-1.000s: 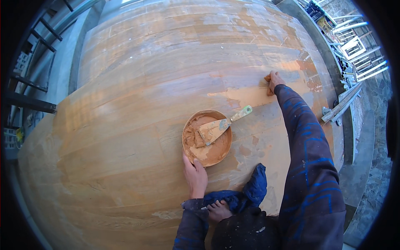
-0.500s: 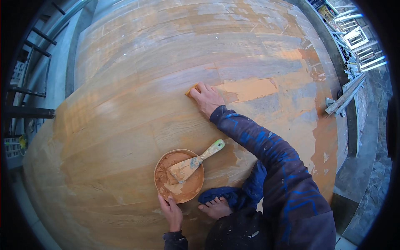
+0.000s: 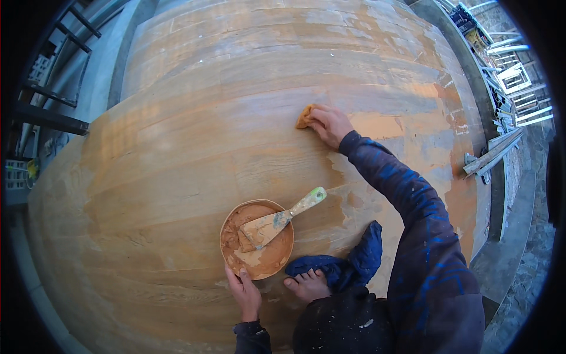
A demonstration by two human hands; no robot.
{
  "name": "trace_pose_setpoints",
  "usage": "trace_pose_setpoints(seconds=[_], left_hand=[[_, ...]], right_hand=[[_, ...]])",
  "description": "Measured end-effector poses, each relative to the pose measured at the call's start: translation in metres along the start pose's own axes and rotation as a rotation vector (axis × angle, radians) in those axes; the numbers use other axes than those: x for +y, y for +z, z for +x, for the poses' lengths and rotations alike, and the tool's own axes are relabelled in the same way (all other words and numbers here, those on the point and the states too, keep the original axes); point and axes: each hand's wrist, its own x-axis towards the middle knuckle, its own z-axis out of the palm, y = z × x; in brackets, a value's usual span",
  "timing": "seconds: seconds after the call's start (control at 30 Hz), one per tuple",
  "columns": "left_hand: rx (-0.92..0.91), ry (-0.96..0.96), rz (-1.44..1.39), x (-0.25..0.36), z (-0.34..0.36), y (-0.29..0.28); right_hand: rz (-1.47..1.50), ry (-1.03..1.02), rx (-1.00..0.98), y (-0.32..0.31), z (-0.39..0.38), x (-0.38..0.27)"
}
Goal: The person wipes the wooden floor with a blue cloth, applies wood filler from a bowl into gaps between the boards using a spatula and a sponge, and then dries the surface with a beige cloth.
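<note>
My right hand (image 3: 331,124) is closed around an orange-yellow sponge (image 3: 303,117), pressed to the wood-look tiled floor (image 3: 194,141). Just right of it lies a pale orange patch of filler (image 3: 374,125). Nearer to me, my left hand (image 3: 244,296) grips the near rim of a round bowl (image 3: 222,241) between thumb and fingers. Orange-brown paste (image 3: 277,255) coats the inside of this bowl. A putty knife (image 3: 272,227) rests across it, its smeared blade in the paste and its pale green-tipped handle sticking out past the rim.
A dark blue cloth (image 3: 354,262) lies beside my bare foot (image 3: 308,285). Dark metal bars (image 3: 53,118) jut in at the left edge. On the right, wooden strips (image 3: 494,152) lie along the floor's raised edge, with white frames (image 3: 514,78) farther back.
My right hand has moved right with the sponge, closer to the pale patch, and the sponge shows more. The whole view has shifted slightly. My left hand stays on the bowl.
</note>
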Motion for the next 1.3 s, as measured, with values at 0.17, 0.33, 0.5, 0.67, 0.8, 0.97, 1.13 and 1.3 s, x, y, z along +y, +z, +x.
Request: trace_pose_setpoints(seconds=[0.17,0.33,0.5,0.67,0.8,0.97,1.13,1.3], left_hand=[[-0.040,-0.014,0.051,0.000,-0.001,0.017],[0.011,0.024,0.052,0.003,-0.003,0.005],[-0.043,-0.006,0.005,0.002,0.003,0.022],[-0.016,-0.014,0.002,0.002,0.004,0.016],[-0.044,-0.042,-0.013,-0.003,0.001,0.019],[-0.030,-0.022,-0.002,0.002,0.006,0.017],[-0.027,0.009,0.074,-0.002,0.002,0.011],[-0.054,-0.035,0.034,0.010,0.008,0.024]], right_hand=[[-0.083,0.139,0.269,-0.001,-0.002,0.030],[0.049,0.109,0.076,0.005,-0.035,0.005],[-0.123,0.273,0.185,-0.013,0.002,0.053],[0.002,0.145,0.013,-0.009,-0.017,0.037],[-0.015,0.253,0.011,-0.008,-0.005,0.038],[-0.063,0.140,0.056,-0.012,-0.004,0.035],[-0.127,0.348,0.155,-0.015,0.017,0.066],[-0.187,0.402,0.181,-0.029,0.018,0.086]])
